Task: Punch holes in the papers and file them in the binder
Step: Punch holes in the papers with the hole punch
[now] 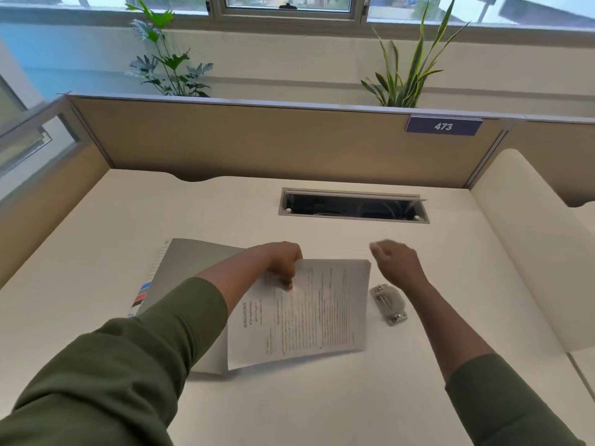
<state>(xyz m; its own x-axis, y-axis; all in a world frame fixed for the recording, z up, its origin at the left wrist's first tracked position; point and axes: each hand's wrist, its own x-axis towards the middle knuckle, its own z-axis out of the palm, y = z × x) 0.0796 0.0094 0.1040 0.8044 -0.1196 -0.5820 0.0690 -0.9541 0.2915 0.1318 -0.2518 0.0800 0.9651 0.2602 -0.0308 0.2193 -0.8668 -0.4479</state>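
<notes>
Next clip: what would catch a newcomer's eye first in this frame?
First, the printed papers at the centre of the desk, gripped at their upper left corner by the left hand, overlapping a grey binder on the left. Next, the right hand in the air above the metal hole punch, which lies just right of the papers.

A cream counter [322, 397] is fenced by a tan partition [257, 140]. Just before the partition, a cable hatch [354, 206] sits sunk in the counter, its lid apparently ajar. On the partition's right end hangs a dark sign reading 473 [443, 125]. Behind the partition rise a leafy plant [167, 62] and a striped snake plant [409, 72], below a window [288, 4].
</notes>
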